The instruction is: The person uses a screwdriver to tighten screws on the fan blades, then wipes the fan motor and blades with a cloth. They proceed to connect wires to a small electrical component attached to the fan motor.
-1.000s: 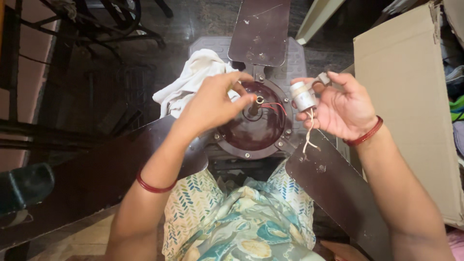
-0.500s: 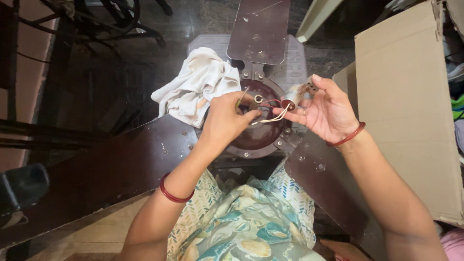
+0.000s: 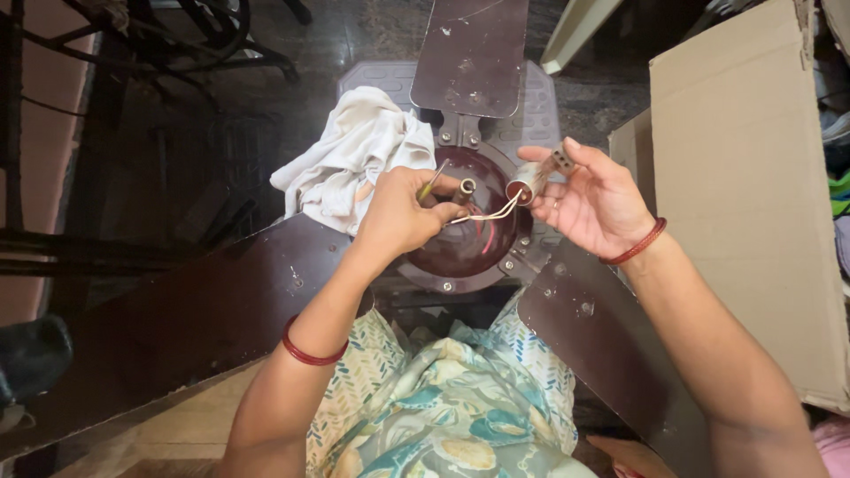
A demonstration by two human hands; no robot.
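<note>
A dark brown ceiling fan lies on a grey stool, its round motor hub (image 3: pixel 469 239) facing up with a short shaft (image 3: pixel 466 188) in the middle. My left hand (image 3: pixel 403 212) rests over the hub's left side and pinches pale wires (image 3: pixel 491 213) together with a thin yellow-green tool (image 3: pixel 435 180). My right hand (image 3: pixel 598 204) hovers above the hub's right edge and holds a small white cylinder, a capacitor (image 3: pixel 524 183), from which the wires run. Red wires show inside the hub.
Three brown blades spread out: one far (image 3: pixel 469 53), one lower left (image 3: pixel 177 327), one lower right (image 3: pixel 611 354). A white cloth (image 3: pixel 350 159) lies left of the hub. A large cardboard box (image 3: pixel 753 177) stands at the right, a dark metal frame (image 3: pixel 133 53) at the upper left.
My right hand has tipped the capacitor over and carried it back to the right. My left hand has drawn back a little, pulling the pale wires taut between the hands.
</note>
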